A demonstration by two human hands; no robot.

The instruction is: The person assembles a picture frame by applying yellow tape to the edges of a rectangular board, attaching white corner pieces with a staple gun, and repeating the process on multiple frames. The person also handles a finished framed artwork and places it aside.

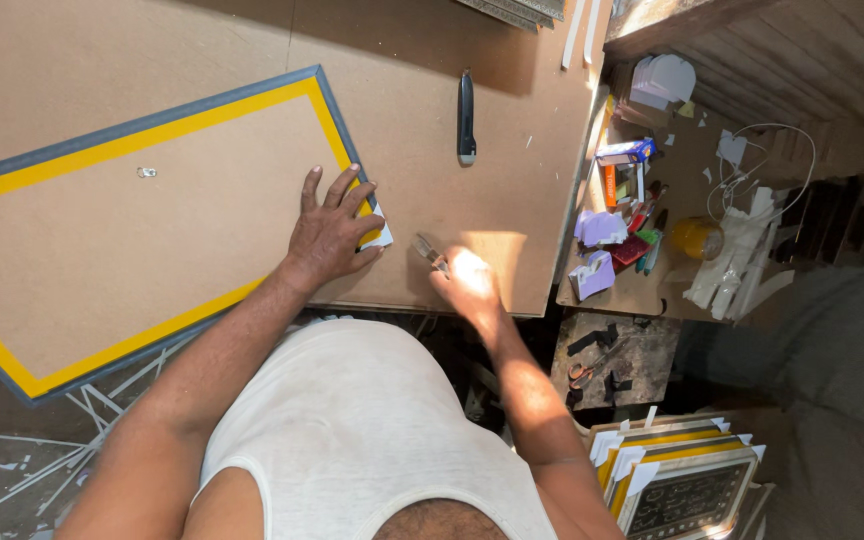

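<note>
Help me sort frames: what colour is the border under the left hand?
Yellow band, grey outer edge on the frame, head view.

Left hand (330, 232) flat, fingers spread, pressing on right corner of backing board (122, 240) with yellow tape border and grey frame edge; small white corner piece (380, 236) under fingertips. Right hand (467, 283) just right of it, sunlit, gripping small metal tool (429, 251), tip pointing at the corner. Both over brown worktable (422, 60). Utility knife (466, 118) lies farther back, apart from the hands. Cluttered side shelf (672, 280) on right: yellow tape roll (697, 238), small boxes, paper scraps. Stack of framed pieces (677, 480) near right, white corner protectors. Strips litter floor near left.
</note>
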